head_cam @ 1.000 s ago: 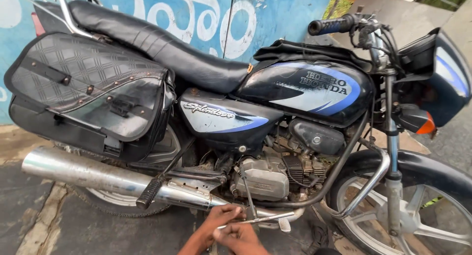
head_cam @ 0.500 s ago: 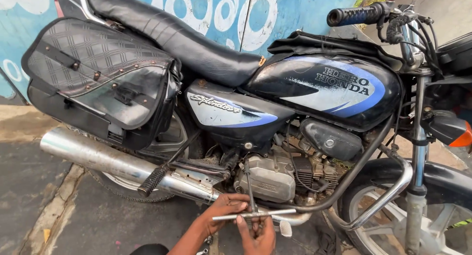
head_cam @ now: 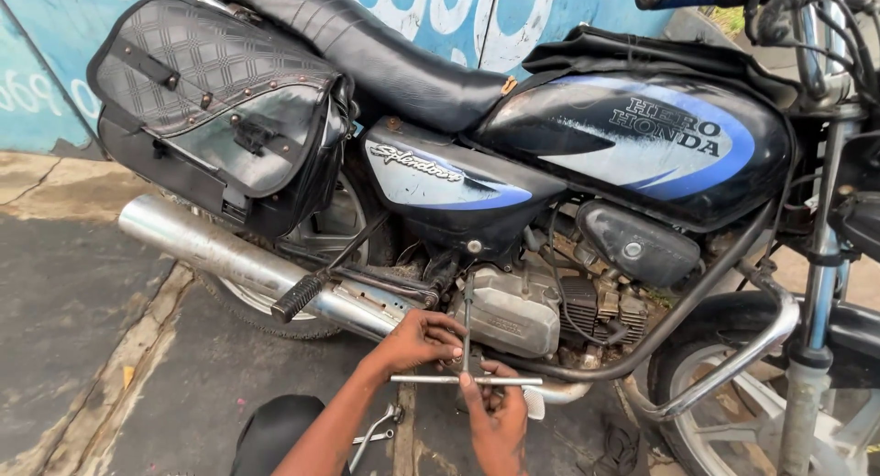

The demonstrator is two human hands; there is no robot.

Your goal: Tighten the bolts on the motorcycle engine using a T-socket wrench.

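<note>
- Painted blue wall (head_cam: 275,8) stands behind a black and blue motorbike (head_cam: 632,146) parked on dark, damp pavement (head_cam: 82,293).
- Low by the engine (head_cam: 518,315), both hands work a T-shaped metal wrench (head_cam: 466,377).
- Its crossbar lies level, running left to right, while the thin shaft stands upright from it toward the engine's underside.
- Left hand (head_cam: 417,338) is curled around the crossbar's left half, close to the shaft.
- Right hand (head_cam: 500,412) grips from below, just right of the shaft, thumb on the bar.
- Another spanner (head_cam: 371,432) lies on the ground near the left forearm.
- A silver exhaust pipe (head_cam: 220,251) runs off to the left, well apart from the hands.
</note>
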